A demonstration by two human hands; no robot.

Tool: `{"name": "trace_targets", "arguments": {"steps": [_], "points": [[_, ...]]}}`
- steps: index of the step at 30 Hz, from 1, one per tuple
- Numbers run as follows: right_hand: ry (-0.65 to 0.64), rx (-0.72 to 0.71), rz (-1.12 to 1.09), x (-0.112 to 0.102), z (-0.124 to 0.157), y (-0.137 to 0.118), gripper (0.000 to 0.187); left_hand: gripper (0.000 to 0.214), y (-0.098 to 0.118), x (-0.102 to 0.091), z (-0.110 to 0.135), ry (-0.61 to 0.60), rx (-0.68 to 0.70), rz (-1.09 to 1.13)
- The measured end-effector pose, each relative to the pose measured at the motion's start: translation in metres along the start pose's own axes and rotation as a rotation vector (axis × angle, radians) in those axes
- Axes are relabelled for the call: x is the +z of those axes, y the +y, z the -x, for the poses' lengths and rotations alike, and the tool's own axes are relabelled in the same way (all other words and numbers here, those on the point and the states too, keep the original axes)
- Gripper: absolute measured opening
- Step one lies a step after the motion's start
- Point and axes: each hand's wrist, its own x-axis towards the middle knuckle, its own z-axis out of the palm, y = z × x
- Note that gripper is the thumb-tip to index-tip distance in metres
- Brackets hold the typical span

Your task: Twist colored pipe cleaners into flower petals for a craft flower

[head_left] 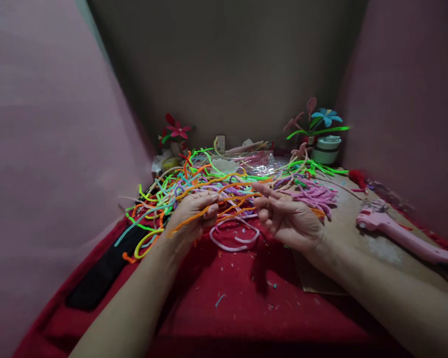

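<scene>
My left hand (194, 213) is closed round an orange pipe cleaner (231, 203) that runs across to my right hand (283, 217), whose fingers pinch its other end. Both hands hover just over a tangled heap of pipe cleaners (194, 184) in green, orange, purple and pink. A pale pink loop of pipe cleaner (234, 239) lies on the red cloth (246, 298) right under the hands.
A pink glue gun (399, 233) lies on a brown board (358, 223) at the right. Pipe-cleaner flowers (321, 122) stand in a small pot (326, 149) at the back right, another red flower (176, 130) at the back left. Pink walls close both sides.
</scene>
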Motion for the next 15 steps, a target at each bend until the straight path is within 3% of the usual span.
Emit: {"name": "trace_targets", "arguments": {"steps": [8,12,15], "points": [[0.08,-0.125,0.378,-0.002,-0.006,0.028,0.021,0.021,-0.018,0.026,0.005,-0.085,-0.082,-0.212],[0.18,-0.209,0.426,-0.004,-0.007,0.027,0.022,0.022,-0.019,0.032,0.008,-0.13,-0.12,-0.284],[0.21,-0.192,0.415,-0.005,-0.009,0.026,0.022,0.024,-0.018,0.033,0.008,-0.148,-0.131,-0.27]]}}
